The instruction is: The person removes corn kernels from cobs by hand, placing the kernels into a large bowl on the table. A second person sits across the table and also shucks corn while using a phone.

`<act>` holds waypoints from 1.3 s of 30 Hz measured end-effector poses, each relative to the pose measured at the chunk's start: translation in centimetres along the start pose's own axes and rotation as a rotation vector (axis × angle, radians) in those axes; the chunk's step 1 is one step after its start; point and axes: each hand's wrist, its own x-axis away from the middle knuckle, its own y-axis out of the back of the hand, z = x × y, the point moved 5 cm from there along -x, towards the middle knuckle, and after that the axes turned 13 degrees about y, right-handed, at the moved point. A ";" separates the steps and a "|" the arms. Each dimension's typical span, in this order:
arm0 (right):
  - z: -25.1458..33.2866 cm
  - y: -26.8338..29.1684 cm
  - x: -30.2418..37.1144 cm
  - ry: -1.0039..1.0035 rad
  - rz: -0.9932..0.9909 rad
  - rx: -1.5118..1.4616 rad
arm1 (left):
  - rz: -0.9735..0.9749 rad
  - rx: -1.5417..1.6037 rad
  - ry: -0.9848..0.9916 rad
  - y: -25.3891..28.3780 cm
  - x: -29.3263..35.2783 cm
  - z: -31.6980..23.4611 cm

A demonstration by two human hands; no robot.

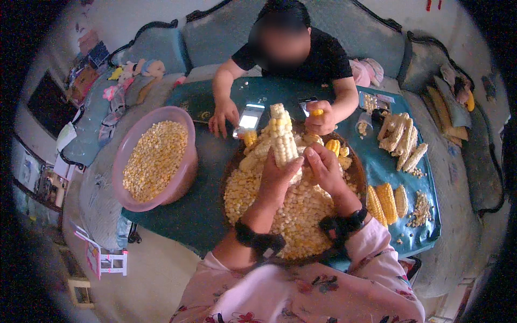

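My left hand (pixel 280 177) is wrapped round the lower part of a corn cob (pixel 281 134), held upright and tilted slightly. The cob carries pale kernels with a few yellow ones near its top. Close beside it, my right hand (pixel 324 166) is closed, thumb and fingers pinched together; what is between them, if anything, is hidden. Both hands are above a wide brown basket (pixel 226 207) full of loose corn kernels (pixel 301 220). Several more cobs lie at the basket's far side, among them a yellow one (pixel 333 146).
A pink basin (pixel 188 172) of kernels stands left on the green-covered table (pixel 210 215). Across sits a person in black (pixel 331 64), one hand holding a yellow cob (pixel 316 112). A phone (pixel 249 119), stripped cobs (pixel 399 132) and yellow cobs (pixel 386 202) lie about.
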 end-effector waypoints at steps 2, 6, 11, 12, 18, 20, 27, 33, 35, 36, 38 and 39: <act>0.4 0.2 -0.1 0.015 0.006 0.044 | -0.008 -0.024 0.014 0.1 -0.1 0.3; 0.6 0.2 -0.2 -0.022 -0.002 0.039 | 0.095 0.086 0.069 0.3 0.0 1.0; -0.8 0.5 0.0 -0.021 -0.015 0.044 | 0.194 0.231 0.074 0.1 0.1 0.7; -0.7 0.5 -0.1 -0.018 -0.014 0.046 | 0.212 0.259 0.078 0.1 0.1 0.7; -1.1 0.4 0.0 0.004 -0.015 0.038 | 0.093 0.195 0.025 -0.1 0.1 0.4; -0.7 0.2 -0.1 0.007 -0.009 0.026 | 0.091 0.162 -0.007 -0.2 0.1 0.2; -0.4 0.3 -0.1 -0.011 0.018 0.032 | 0.182 0.195 0.007 0.4 -0.2 0.6; -1.0 0.4 0.1 -0.034 0.028 0.062 | 0.189 0.204 0.021 0.5 -0.2 0.7; -0.7 0.4 0.0 -0.026 0.022 0.059 | 0.176 0.217 0.006 0.4 -0.2 0.7; -0.8 0.4 0.0 -0.017 0.020 0.061 | 0.166 0.208 -0.007 0.3 -0.3 0.7; -1.3 0.4 0.1 -0.001 0.015 0.067 | 0.143 0.207 -0.018 0.1 -0.3 0.5; -1.3 0.4 0.1 -0.010 0.022 0.059 | 0.131 0.214 -0.017 0.0 -0.1 0.3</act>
